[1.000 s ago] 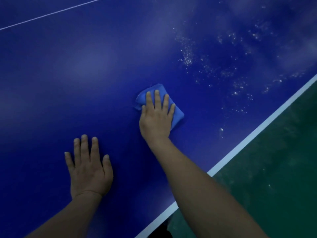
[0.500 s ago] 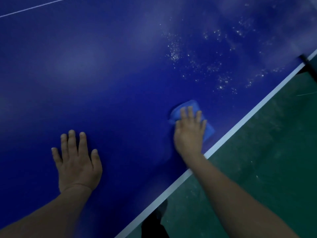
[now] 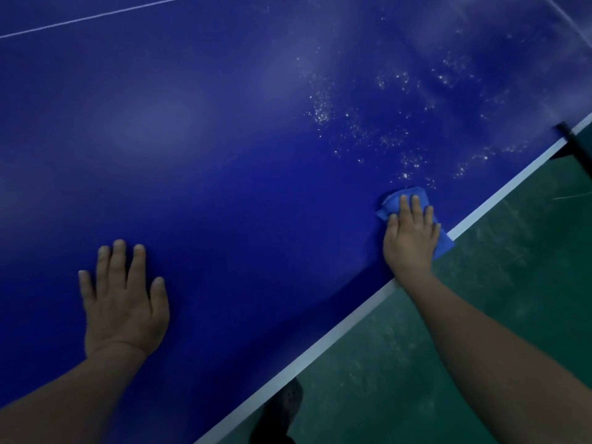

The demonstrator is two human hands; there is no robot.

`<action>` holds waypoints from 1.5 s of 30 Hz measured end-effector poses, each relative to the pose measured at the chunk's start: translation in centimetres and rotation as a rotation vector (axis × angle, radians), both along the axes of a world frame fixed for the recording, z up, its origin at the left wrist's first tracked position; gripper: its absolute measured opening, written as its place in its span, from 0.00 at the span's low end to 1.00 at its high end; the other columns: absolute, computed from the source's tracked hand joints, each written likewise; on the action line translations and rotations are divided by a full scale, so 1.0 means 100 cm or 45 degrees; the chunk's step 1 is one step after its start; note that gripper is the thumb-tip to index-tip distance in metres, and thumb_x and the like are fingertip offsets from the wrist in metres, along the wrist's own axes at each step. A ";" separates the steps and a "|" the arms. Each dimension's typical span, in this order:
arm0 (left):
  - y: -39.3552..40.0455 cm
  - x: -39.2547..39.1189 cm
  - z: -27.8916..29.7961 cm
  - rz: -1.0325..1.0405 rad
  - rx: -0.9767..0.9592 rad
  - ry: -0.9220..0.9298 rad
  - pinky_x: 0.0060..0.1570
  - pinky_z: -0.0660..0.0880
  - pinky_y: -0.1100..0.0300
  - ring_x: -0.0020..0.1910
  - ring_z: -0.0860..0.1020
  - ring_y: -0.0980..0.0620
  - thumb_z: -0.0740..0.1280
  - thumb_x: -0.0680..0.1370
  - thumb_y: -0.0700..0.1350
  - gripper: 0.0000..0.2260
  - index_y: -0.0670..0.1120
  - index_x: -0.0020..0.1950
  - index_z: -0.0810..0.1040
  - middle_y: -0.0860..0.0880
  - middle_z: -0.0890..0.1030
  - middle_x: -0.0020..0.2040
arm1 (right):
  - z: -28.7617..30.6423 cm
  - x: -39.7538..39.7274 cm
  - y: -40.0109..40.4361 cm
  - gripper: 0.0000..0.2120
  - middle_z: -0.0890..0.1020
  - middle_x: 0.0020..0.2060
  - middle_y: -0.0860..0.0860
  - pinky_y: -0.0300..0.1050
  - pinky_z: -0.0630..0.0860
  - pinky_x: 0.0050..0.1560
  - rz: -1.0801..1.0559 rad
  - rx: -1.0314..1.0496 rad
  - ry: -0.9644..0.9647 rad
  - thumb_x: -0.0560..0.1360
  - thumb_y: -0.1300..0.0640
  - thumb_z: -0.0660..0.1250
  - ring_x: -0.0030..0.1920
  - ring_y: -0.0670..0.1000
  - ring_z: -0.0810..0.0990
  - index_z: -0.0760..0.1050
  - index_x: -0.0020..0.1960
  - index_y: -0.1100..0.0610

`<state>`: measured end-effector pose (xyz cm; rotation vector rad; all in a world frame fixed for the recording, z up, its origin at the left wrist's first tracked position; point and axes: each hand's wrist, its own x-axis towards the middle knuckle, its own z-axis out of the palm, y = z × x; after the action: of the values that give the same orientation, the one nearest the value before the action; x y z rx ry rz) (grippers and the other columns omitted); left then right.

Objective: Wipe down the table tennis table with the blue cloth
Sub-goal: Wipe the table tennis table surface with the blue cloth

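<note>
The dark blue table tennis table fills most of the view, its white side line running diagonally at the right. My right hand presses flat with straight fingers on the folded blue cloth right at that edge; a corner of the cloth hangs over the edge. My left hand lies flat with spread fingers on the table surface at the lower left, holding nothing. White specks of dust are scattered on the surface above the cloth.
Green floor lies beyond the table edge at the right. A dark net post sits at the table's edge at the far right. A thin white centre line crosses the top left. A dark shoe shows below the edge.
My right hand has slid the cloth to the right, from mid-table to the white edge, where the cloth now overhangs. My left hand stays flat in place.
</note>
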<state>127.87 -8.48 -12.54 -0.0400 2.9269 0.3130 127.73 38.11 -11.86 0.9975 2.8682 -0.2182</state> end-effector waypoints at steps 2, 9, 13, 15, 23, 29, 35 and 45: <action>-0.001 0.000 0.000 -0.008 0.006 0.010 0.77 0.32 0.50 0.81 0.41 0.50 0.44 0.80 0.59 0.32 0.46 0.82 0.55 0.45 0.49 0.83 | 0.000 0.000 -0.032 0.26 0.55 0.81 0.51 0.63 0.47 0.78 0.068 -0.003 0.015 0.84 0.47 0.46 0.80 0.59 0.50 0.55 0.81 0.50; -0.002 0.000 -0.004 -0.018 0.014 0.033 0.77 0.33 0.49 0.81 0.42 0.49 0.44 0.80 0.59 0.31 0.49 0.82 0.56 0.45 0.50 0.83 | 0.000 0.013 -0.097 0.26 0.58 0.80 0.47 0.60 0.45 0.79 0.785 -0.091 0.022 0.83 0.44 0.46 0.81 0.55 0.49 0.59 0.80 0.47; -0.001 0.003 -0.006 -0.020 0.026 0.056 0.78 0.36 0.46 0.82 0.42 0.49 0.44 0.81 0.59 0.30 0.49 0.82 0.56 0.45 0.51 0.83 | -0.003 -0.013 -0.078 0.26 0.57 0.80 0.46 0.58 0.43 0.79 0.927 -0.096 0.023 0.83 0.43 0.46 0.81 0.53 0.47 0.59 0.80 0.46; -0.002 0.003 -0.007 -0.017 0.031 0.066 0.78 0.38 0.45 0.82 0.42 0.50 0.44 0.81 0.59 0.30 0.49 0.82 0.57 0.45 0.51 0.83 | -0.003 -0.030 -0.075 0.26 0.56 0.80 0.45 0.58 0.42 0.79 0.971 -0.100 0.029 0.83 0.43 0.46 0.81 0.53 0.47 0.59 0.80 0.45; -0.002 0.001 -0.004 -0.005 0.014 0.030 0.78 0.40 0.45 0.82 0.47 0.48 0.47 0.80 0.59 0.31 0.49 0.81 0.59 0.44 0.54 0.82 | -0.001 -0.081 -0.064 0.26 0.55 0.80 0.45 0.57 0.41 0.79 1.200 -0.115 0.018 0.84 0.44 0.46 0.81 0.53 0.47 0.58 0.80 0.47; -0.004 0.000 -0.003 -0.022 -0.031 0.016 0.78 0.41 0.46 0.81 0.53 0.44 0.52 0.79 0.59 0.31 0.47 0.79 0.64 0.43 0.59 0.81 | -0.001 -0.121 -0.053 0.26 0.53 0.80 0.44 0.56 0.41 0.79 1.346 -0.085 -0.013 0.84 0.44 0.47 0.81 0.53 0.48 0.55 0.81 0.47; 0.035 -0.033 0.011 0.175 0.017 0.023 0.77 0.43 0.47 0.76 0.62 0.40 0.51 0.79 0.59 0.30 0.41 0.72 0.72 0.41 0.67 0.75 | 0.001 -0.169 -0.047 0.26 0.53 0.80 0.43 0.55 0.40 0.79 1.460 -0.056 -0.051 0.84 0.44 0.48 0.81 0.52 0.48 0.55 0.81 0.47; 0.174 -0.186 0.013 0.447 0.155 0.089 0.78 0.34 0.48 0.80 0.36 0.51 0.38 0.79 0.62 0.34 0.47 0.83 0.46 0.49 0.41 0.83 | -0.007 -0.282 -0.035 0.25 0.58 0.80 0.47 0.58 0.46 0.77 1.794 -0.014 0.014 0.84 0.44 0.48 0.80 0.54 0.51 0.55 0.80 0.47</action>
<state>109.24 8.90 -11.20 -0.5388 2.9522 0.5538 99.55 34.57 -12.52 -1.0783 2.7777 -0.0885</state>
